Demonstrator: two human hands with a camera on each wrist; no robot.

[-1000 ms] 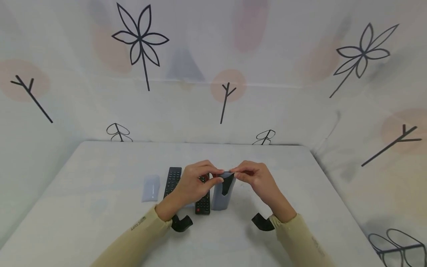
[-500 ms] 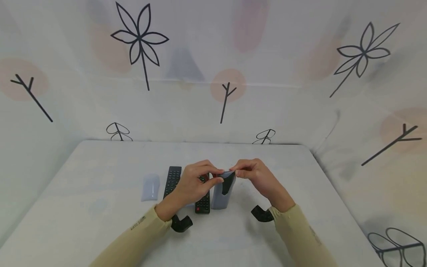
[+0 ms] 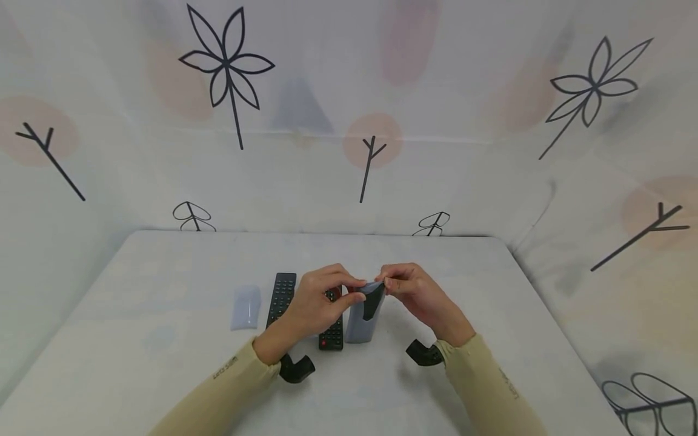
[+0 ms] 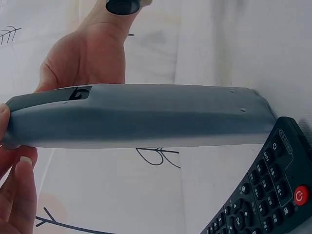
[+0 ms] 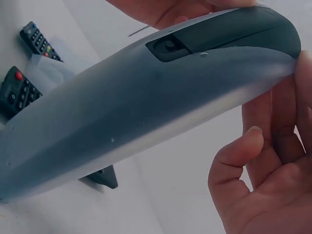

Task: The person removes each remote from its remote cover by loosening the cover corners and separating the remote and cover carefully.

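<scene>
Both hands meet at the top end of a grey silicone remote cover (image 3: 361, 318) that stands on the counter (image 3: 163, 339), its foot just right of a black remote (image 3: 332, 330). The left hand (image 3: 316, 303) pinches its upper edge; the right hand (image 3: 417, 293) pinches the same edge from the other side. A second black remote (image 3: 282, 297) lies left of the first.

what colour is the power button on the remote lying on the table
Red, on the black remote; the left wrist view shows the power button best.
</scene>
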